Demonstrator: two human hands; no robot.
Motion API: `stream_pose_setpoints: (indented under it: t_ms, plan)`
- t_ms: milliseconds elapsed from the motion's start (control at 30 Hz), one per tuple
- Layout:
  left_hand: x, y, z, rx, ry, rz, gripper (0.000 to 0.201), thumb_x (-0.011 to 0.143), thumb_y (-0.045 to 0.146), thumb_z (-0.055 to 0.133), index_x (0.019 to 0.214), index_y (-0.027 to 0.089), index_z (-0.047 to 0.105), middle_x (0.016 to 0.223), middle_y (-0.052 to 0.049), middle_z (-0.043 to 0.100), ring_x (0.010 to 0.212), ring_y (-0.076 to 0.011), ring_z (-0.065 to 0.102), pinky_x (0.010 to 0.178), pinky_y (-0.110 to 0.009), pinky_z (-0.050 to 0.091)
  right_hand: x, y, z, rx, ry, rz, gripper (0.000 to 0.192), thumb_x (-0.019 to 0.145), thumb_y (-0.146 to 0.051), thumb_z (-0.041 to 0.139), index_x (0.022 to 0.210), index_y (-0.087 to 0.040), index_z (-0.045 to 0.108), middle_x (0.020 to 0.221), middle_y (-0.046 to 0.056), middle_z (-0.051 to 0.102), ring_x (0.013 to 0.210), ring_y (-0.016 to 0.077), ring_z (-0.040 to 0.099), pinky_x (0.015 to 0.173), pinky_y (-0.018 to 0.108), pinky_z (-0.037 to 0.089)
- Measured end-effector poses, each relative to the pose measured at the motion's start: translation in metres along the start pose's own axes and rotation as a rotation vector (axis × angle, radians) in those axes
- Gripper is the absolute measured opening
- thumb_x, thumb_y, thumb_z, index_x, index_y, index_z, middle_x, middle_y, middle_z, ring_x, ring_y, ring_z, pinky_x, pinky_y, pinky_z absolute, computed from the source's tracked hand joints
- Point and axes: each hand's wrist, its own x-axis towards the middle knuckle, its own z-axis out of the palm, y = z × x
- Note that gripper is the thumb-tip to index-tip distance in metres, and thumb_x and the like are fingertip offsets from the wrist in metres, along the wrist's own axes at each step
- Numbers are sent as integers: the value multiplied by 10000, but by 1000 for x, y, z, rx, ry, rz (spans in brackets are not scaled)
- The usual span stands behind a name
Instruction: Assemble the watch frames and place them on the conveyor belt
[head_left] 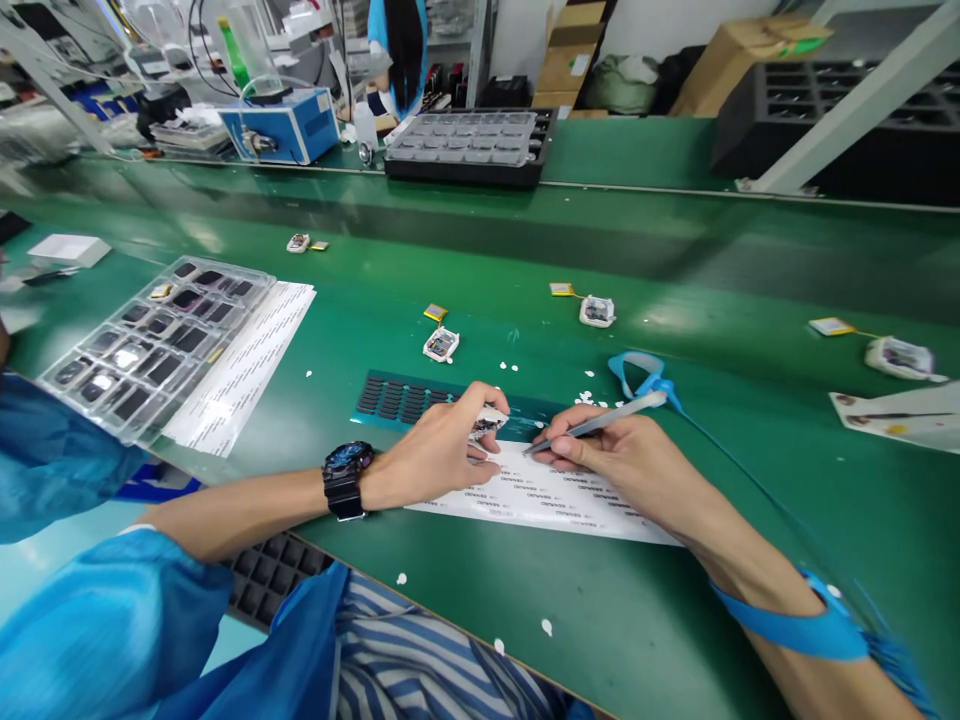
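The left hand [439, 450] is pinching a small device [486, 423] between thumb and fingertips, just above the label sheet [555, 500] lying near the front edge of the green tabletop [675, 600]. The right hand [622, 455] is gripping tweezers [600, 422], fingers closed around them, tip resting on the sheet beside the device.
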Motion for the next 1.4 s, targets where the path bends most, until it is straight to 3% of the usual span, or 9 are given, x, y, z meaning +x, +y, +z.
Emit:
stream_pose_setpoints:
  t_ms: [400, 567, 867, 1300, 1400]
  plan:
    - [0, 3, -1, 17, -14, 9, 460, 761, 125, 667, 1106, 238, 385, 851, 41, 508, 857, -147, 694, 731, -278, 629, 6, -9, -5, -59, -96, 99, 614, 505, -719, 853, 775, -185, 717, 756, 75, 760, 842, 246, 758, 789, 334, 623]
    - [1, 1, -1, 31, -20, 37, 453, 768, 125, 663, 1106, 241, 384, 846, 42, 507, 852, -141, 688, 729, -271, 629, 10, -16, -3, -109, -101, 68, 623, 497, -742, 836, 741, -193, 674, 769, 58, 734, 796, 241, 757, 729, 328, 617]
    - [0, 0, -2, 21, -30, 43, 469, 764, 157, 678, 1127, 237, 392, 848, 43, 518, 862, -146, 685, 752, -290, 624, 21, -24, -3, -216, -247, 10, 447, 600, -597, 845, 706, -190, 694, 628, 21, 725, 632, 162, 686, 617, 269, 533]
    - [1, -1, -2, -13, -30, 27, 465, 758, 164, 683, 1122, 233, 402, 859, 36, 512, 837, -136, 669, 737, -281, 616, 8, -16, -2, -34, -45, -16, 508, 512, -583, 920, 701, -184, 669, 671, 35, 720, 667, 186, 725, 632, 280, 579]
    - [2, 0, -2, -78, -25, 31, 557, 740, 138, 685, 1210, 233, 400, 856, 40, 529, 811, -124, 646, 749, -288, 602, 3, -14, -3, 23, 67, -39, 530, 544, -633, 891, 730, -191, 666, 694, 44, 726, 679, 196, 734, 625, 289, 598]
